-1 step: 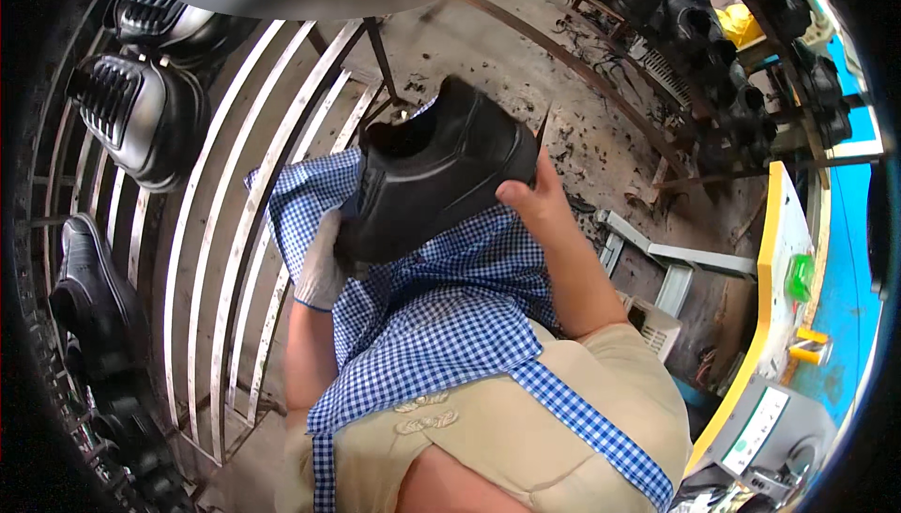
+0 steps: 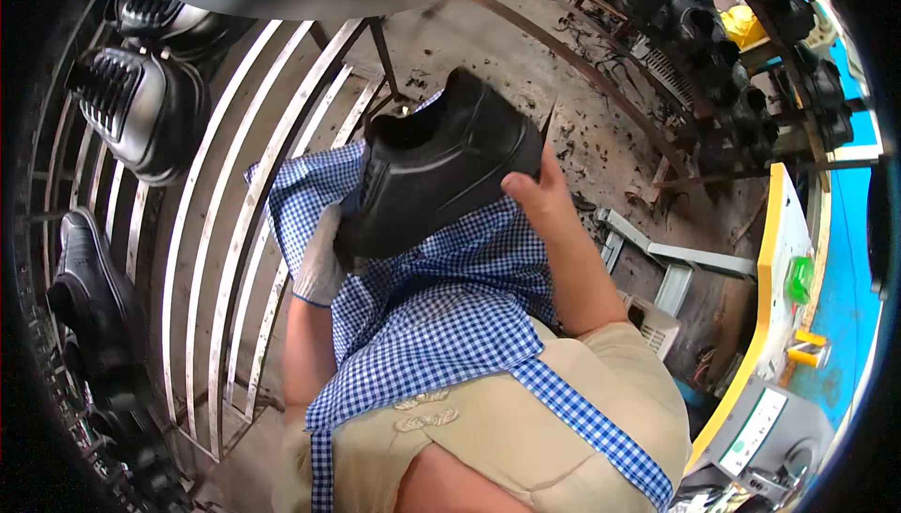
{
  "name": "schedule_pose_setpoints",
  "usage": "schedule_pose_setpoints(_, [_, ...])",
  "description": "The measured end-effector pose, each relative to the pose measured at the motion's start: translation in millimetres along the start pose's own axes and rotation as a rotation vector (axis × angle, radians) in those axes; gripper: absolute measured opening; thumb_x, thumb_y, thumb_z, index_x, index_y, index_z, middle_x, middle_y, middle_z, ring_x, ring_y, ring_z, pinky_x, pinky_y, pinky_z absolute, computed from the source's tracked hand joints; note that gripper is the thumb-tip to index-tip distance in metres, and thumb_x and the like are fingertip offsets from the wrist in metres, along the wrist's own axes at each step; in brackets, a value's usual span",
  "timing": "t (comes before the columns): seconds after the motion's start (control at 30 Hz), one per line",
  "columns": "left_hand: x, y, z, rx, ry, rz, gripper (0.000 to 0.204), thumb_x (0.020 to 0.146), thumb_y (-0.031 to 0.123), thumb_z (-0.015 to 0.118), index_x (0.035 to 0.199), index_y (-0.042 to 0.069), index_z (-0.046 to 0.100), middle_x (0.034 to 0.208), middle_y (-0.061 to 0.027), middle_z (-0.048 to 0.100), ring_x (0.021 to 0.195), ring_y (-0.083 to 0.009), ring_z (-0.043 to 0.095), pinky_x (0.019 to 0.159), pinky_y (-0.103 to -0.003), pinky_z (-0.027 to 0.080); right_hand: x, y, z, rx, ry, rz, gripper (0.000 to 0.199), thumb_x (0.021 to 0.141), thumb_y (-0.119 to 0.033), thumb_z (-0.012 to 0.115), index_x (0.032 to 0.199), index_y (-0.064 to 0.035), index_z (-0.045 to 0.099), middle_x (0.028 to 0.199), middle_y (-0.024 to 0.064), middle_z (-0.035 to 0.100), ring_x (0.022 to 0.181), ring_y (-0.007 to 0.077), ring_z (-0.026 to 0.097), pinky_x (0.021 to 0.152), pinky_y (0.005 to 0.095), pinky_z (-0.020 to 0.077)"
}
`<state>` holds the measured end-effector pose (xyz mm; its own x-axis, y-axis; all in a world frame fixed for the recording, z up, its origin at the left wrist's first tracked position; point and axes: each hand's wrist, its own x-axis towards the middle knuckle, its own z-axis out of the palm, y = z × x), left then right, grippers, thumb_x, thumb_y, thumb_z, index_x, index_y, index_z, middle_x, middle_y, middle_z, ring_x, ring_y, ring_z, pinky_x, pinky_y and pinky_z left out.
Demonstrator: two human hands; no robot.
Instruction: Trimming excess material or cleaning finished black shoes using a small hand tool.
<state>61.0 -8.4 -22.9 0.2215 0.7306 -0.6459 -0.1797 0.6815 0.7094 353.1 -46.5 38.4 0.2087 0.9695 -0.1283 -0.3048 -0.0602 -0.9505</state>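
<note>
A black low shoe [image 2: 441,175] is held over my lap, tilted, its opening toward the upper left and its sole edge toward my right hand. My left hand [image 2: 322,264], in a pale knit glove, is closed round the shoe's lower left end; its fingertips are hidden under it. My bare right hand [image 2: 544,199] is at the sole's right edge, thumb against the rim. A thin, dark, pointed blade-like piece [image 2: 546,128] sticks up from between its fingers and the shoe; the grip on it is partly hidden.
A metal slatted rack [image 2: 221,231] stands to the left, with black shoes [image 2: 141,114] on it. More dark shoes [image 2: 694,34] fill a rack at the upper right. Dark scraps lie on the floor [image 2: 601,137]. A yellow-edged table [image 2: 774,260] and grey machine [image 2: 770,438] are at right.
The shoe and both hands have shifted slightly up and to the right together. The grip looks the same.
</note>
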Motion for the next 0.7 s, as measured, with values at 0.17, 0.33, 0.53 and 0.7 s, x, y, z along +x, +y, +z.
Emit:
schedule_pose_setpoints(0.17, [-1.7, 11.5, 0.1, 0.054, -0.031, -0.073, 0.061, 0.095, 0.06, 0.042, 0.126, 0.008, 0.052, 0.082, -0.0028, 0.063, 0.044, -0.0116, 0.049, 0.034, -0.02, 0.036, 7.6, -1.0, -6.1, 0.005, 0.195, 0.177, 0.059, 0.081, -0.024, 0.076, 0.131, -0.0107, 0.048, 0.103, -0.0006, 0.059, 0.086, 0.0099, 0.054, 0.069, 0.0259, 0.0429])
schedule_pose_setpoints(0.33, [11.4, 9.1, -11.9, 0.394, -0.081, 0.341, 0.049, 0.091, 0.036, 0.059, 0.127, 0.004, 0.051, 0.104, -0.0105, 0.064, 0.087, -0.0194, 0.062, 0.072, -0.03, 0.051, 19.4, -4.3, -0.7, 0.018, 0.071, 0.003, 0.059, 0.076, -0.02, 0.077, 0.128, -0.0113, 0.05, 0.101, 0.0006, 0.061, 0.086, 0.0131, 0.058, 0.07, 0.0274, 0.0458])
schedule_pose_setpoints(0.53, [-45.7, 82.2, 37.6, 0.511, -0.256, 0.863, 0.043, 0.083, 0.008, 0.06, 0.125, -0.002, 0.056, 0.116, -0.0111, 0.063, 0.112, -0.0218, 0.058, 0.099, -0.034, 0.045, 25.3, -32.2, 36.0, -0.615, -0.327, -0.541, 0.082, 0.062, -0.017, 0.087, 0.133, -0.0097, 0.046, 0.115, 0.009, 0.06, 0.101, 0.0227, 0.061, 0.086, 0.0331, 0.0492])
schedule_pose_setpoints(0.7, [-64.7, 95.1, 65.8, 0.028, -0.425, 0.252, 0.043, 0.093, 0.026, 0.053, 0.125, -0.001, 0.056, 0.113, -0.0102, 0.064, 0.101, -0.0149, 0.061, 0.089, -0.03, 0.049, 31.4, -40.2, 54.7, -0.601, -0.618, -0.498, 0.092, 0.06, -0.025, 0.09, 0.137, -0.01, 0.044, 0.119, 0.0119, 0.058, 0.101, 0.0248, 0.062, 0.084, 0.0345, 0.0503])
